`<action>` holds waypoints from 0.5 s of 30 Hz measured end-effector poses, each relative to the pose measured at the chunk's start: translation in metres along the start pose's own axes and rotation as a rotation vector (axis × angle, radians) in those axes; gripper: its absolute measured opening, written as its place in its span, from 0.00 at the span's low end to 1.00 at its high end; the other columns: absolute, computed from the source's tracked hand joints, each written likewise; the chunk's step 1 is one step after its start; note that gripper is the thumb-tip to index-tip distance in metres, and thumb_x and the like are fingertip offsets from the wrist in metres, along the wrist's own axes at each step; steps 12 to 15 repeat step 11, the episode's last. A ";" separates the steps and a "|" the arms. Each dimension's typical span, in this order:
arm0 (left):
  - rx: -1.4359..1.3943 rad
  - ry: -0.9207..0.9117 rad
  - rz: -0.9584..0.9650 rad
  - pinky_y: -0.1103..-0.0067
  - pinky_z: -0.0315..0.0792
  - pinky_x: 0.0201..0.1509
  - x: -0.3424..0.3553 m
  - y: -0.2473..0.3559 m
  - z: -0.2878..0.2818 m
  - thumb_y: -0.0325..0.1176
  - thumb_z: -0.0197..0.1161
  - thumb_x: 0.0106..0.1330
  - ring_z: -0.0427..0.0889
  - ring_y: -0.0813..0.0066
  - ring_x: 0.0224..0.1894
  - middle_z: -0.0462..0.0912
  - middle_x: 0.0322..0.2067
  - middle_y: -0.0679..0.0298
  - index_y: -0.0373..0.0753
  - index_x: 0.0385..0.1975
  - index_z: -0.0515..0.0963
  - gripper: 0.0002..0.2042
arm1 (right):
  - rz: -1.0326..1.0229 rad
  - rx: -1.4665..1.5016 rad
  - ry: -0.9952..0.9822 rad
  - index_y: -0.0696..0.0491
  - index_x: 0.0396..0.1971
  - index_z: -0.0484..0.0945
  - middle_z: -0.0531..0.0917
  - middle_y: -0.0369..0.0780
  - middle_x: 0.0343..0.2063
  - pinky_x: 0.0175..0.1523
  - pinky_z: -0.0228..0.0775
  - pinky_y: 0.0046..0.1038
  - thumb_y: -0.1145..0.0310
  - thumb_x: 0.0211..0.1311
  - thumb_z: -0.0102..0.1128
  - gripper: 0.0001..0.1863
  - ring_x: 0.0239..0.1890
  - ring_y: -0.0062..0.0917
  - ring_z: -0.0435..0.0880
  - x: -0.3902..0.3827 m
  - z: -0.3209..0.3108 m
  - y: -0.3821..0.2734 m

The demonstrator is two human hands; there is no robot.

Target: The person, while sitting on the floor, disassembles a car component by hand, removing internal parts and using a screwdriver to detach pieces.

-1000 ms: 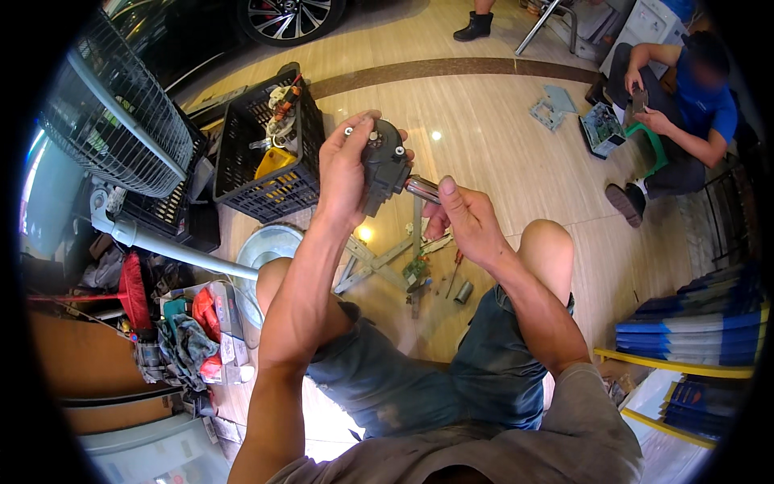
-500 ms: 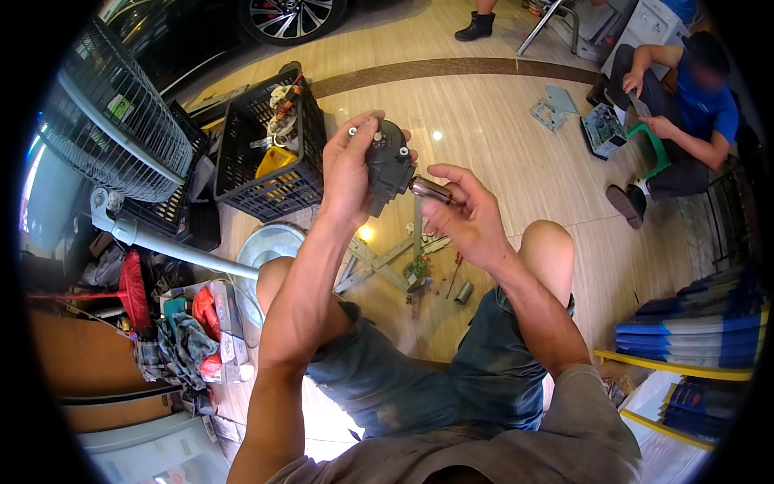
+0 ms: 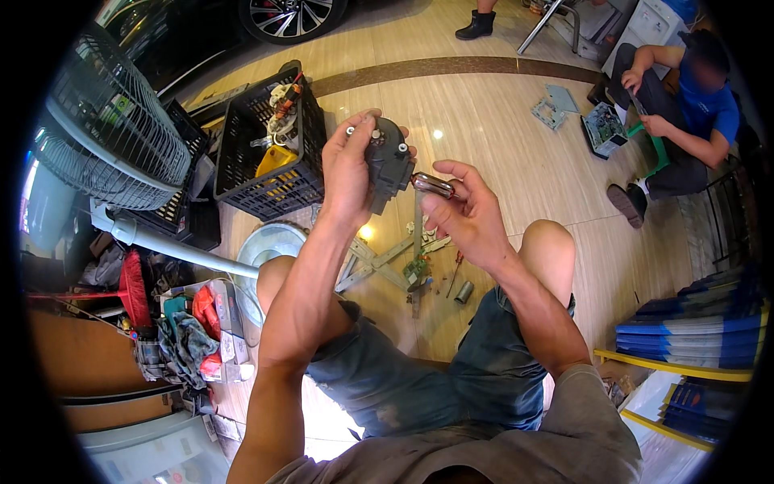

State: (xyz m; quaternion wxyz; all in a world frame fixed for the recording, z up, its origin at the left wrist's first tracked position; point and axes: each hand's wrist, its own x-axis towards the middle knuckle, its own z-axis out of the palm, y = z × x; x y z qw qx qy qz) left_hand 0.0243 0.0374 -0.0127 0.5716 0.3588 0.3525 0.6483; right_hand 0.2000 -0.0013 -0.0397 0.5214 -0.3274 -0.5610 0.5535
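Note:
My left hand (image 3: 350,165) grips a black rounded motor gear housing (image 3: 389,161) with a few metal studs, raised in front of me. Its fingers wrap behind the housing, thumb on the near side. At the housing's lower right sits a shiny metal motor armature (image 3: 433,185), its end meeting the housing; how deep it goes in is hidden. My right hand (image 3: 469,210) has the armature's outer end between its fingers, index finger above and thumb below. Beneath, on the floor, lie a red-handled screwdriver (image 3: 455,273), a metal motor can (image 3: 463,292) and a green circuit board (image 3: 417,271).
Left of my hands stand a black crate (image 3: 266,192) of parts and a fan (image 3: 121,121). Crossed metal arms (image 3: 375,262) lie between my knees. At right, a seated person in a blue shirt (image 3: 709,113) handles a device (image 3: 603,131). Blue packs (image 3: 693,339) fill a rack.
My right fingers have shifted slightly around the armature, which has turned or tilted a little. The left hand and housing stay almost still. The fan head has swung somewhat.

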 end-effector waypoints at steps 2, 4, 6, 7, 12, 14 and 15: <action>-0.002 0.004 0.007 0.72 0.83 0.33 -0.001 0.000 0.001 0.37 0.51 0.73 0.86 0.61 0.30 0.83 0.36 0.48 0.34 0.48 0.69 0.13 | 0.279 -0.013 -0.125 0.60 0.46 0.72 0.81 0.39 0.29 0.30 0.72 0.19 0.64 0.68 0.59 0.16 0.26 0.18 0.80 0.004 -0.011 0.001; 0.001 0.004 -0.009 0.72 0.83 0.33 -0.001 -0.001 0.002 0.37 0.51 0.73 0.86 0.61 0.30 0.82 0.36 0.48 0.34 0.48 0.69 0.13 | 0.286 -0.014 -0.151 0.60 0.46 0.72 0.81 0.39 0.29 0.29 0.72 0.19 0.64 0.68 0.60 0.16 0.26 0.18 0.80 0.006 -0.018 0.008; 0.010 -0.001 -0.013 0.72 0.83 0.33 -0.001 -0.001 0.002 0.37 0.51 0.73 0.86 0.61 0.30 0.82 0.36 0.48 0.34 0.48 0.69 0.13 | 0.295 -0.014 -0.179 0.60 0.47 0.71 0.81 0.39 0.29 0.29 0.72 0.19 0.65 0.67 0.60 0.16 0.26 0.18 0.80 0.005 -0.018 0.010; 0.019 -0.005 -0.017 0.72 0.83 0.33 -0.002 -0.001 0.001 0.37 0.51 0.73 0.86 0.61 0.30 0.82 0.37 0.48 0.34 0.48 0.69 0.13 | 0.252 -0.032 -0.144 0.60 0.47 0.71 0.81 0.39 0.29 0.29 0.72 0.19 0.65 0.67 0.60 0.16 0.26 0.18 0.80 0.003 -0.014 0.006; 0.010 -0.001 -0.011 0.72 0.83 0.33 -0.001 -0.002 0.001 0.37 0.51 0.73 0.86 0.61 0.31 0.82 0.37 0.48 0.34 0.49 0.69 0.13 | 0.096 -0.053 -0.087 0.59 0.49 0.70 0.82 0.39 0.33 0.28 0.73 0.20 0.66 0.68 0.59 0.16 0.26 0.18 0.80 0.002 -0.008 0.004; 0.010 -0.001 -0.011 0.72 0.83 0.33 -0.001 -0.002 0.001 0.37 0.51 0.73 0.86 0.61 0.31 0.82 0.37 0.48 0.34 0.49 0.69 0.13 | 0.096 -0.053 -0.087 0.59 0.49 0.70 0.82 0.39 0.33 0.28 0.73 0.20 0.66 0.68 0.59 0.16 0.26 0.18 0.80 0.002 -0.008 0.004; 0.010 -0.001 -0.011 0.72 0.83 0.33 -0.001 -0.002 0.001 0.37 0.51 0.73 0.86 0.61 0.31 0.82 0.37 0.48 0.34 0.49 0.69 0.13 | 0.096 -0.053 -0.087 0.59 0.49 0.70 0.82 0.39 0.33 0.28 0.73 0.20 0.66 0.68 0.59 0.16 0.26 0.18 0.80 0.002 -0.008 0.004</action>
